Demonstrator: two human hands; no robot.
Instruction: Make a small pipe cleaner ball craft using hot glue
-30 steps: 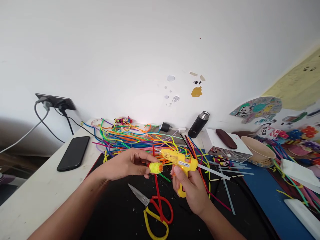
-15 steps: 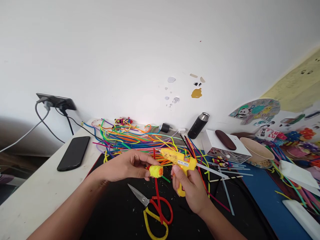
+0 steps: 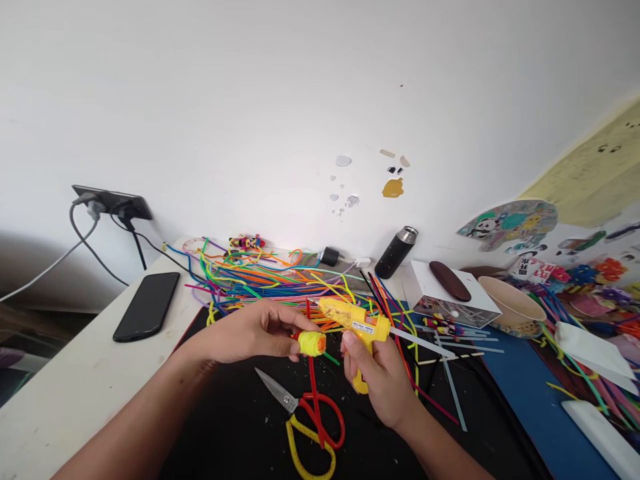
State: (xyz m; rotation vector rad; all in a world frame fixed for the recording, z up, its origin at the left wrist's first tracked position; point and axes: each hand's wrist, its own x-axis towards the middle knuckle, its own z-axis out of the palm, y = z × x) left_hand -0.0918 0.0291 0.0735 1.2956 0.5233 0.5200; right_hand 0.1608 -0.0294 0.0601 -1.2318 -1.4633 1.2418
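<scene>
Between the thumb and fingers of my left hand (image 3: 260,330) is a small coiled pipe-cleaner piece (image 3: 312,343), yellow on the outside with an orange end and some red by my fingertips. My right hand (image 3: 375,367) grips a yellow hot glue gun (image 3: 345,312) by its handle. Its nozzle points left, above the coil and apart from it, and a pale glue stick (image 3: 423,342) juts from its rear. Below my hands, scissors (image 3: 290,401) with one red and one yellow handle lie on the black mat (image 3: 225,427). A red pipe cleaner (image 3: 314,387) crosses them.
Many colourful pipe cleaners (image 3: 250,280) are heaped along the wall. A phone (image 3: 147,307) lies at left. Behind stand a black flask (image 3: 397,252) and a white box (image 3: 420,287) bearing a brown case (image 3: 450,281). Loose glue sticks (image 3: 455,393) and a bowl (image 3: 513,299) are at right.
The glue gun in my right hand has shifted slightly left. My left hand and the coiled piece have stayed nearly still.
</scene>
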